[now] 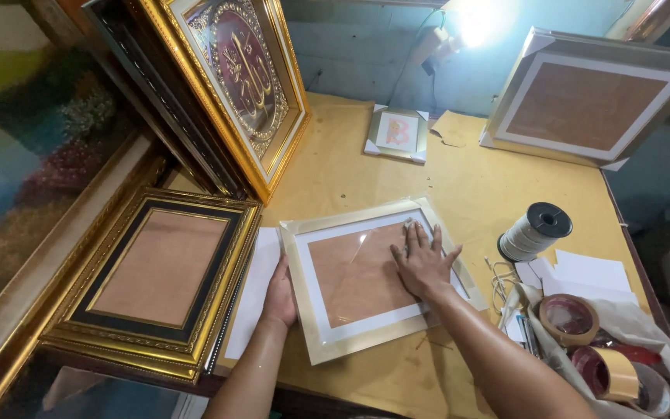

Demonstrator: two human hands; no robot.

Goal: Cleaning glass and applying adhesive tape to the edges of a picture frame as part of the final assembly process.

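Right grip (423, 264) flat on glossy glass; pale rectangular frame (304, 233).

pale gold frame (366, 275) – white mat, brown backing – yellow table (366, 167).

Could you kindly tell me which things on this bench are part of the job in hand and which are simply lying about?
In hand:
- pale gold rectangular picture frame, steadied by left hand
- small grey cloth under right hand

Lying about:
- ornate gold-and-black frame
- white cord spool
- brown tape rolls
- small white-cornered frame
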